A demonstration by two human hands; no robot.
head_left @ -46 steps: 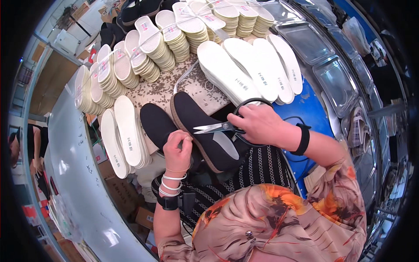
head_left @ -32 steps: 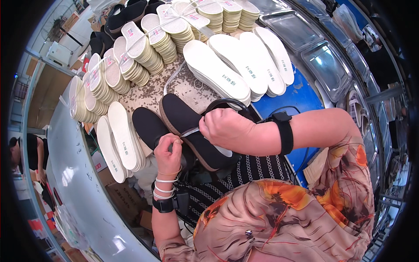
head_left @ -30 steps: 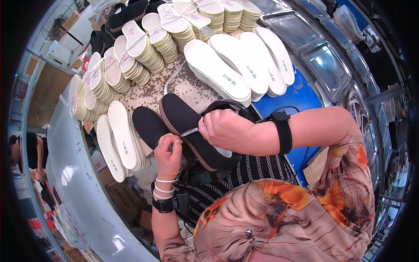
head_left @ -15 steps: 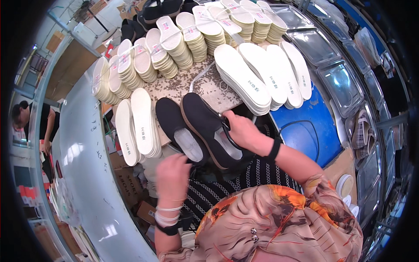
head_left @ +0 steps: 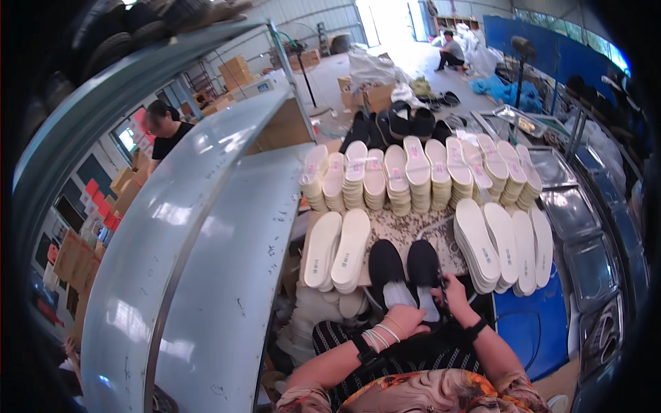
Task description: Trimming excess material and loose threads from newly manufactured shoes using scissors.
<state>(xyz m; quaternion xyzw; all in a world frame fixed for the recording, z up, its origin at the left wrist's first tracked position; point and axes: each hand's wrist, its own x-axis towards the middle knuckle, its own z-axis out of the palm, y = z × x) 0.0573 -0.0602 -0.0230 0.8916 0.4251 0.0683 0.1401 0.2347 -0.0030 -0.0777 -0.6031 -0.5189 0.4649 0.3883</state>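
Two black slip-on shoes with pale linings lie side by side in front of me, toes pointing away: the left shoe [head_left: 385,265] and the right shoe [head_left: 422,261]. My left hand [head_left: 405,320] reaches across their heel ends, its fingers curled at the heel of the right shoe. At the right shoe's outer side is my right hand [head_left: 451,294], closed on its edge. A dark curved piece shows by those fingers; whether it is the shoe's collar or a separate tool is unclear. My left hand covers part of both shoe openings.
White insole stacks flank the shoes, left [head_left: 351,255] and right [head_left: 476,248]. Behind stand several rows of strapped cream sole stacks [head_left: 416,172] on a board strewn with brown bits. A grey metal shelf [head_left: 227,227] rises at left, clear trays [head_left: 571,213] at right. Two people are farther off.
My view has swung up and left, showing more of the room. My left hand, blurred beside the shoes before, is now at the right shoe's heel. My right hand stays at its side.
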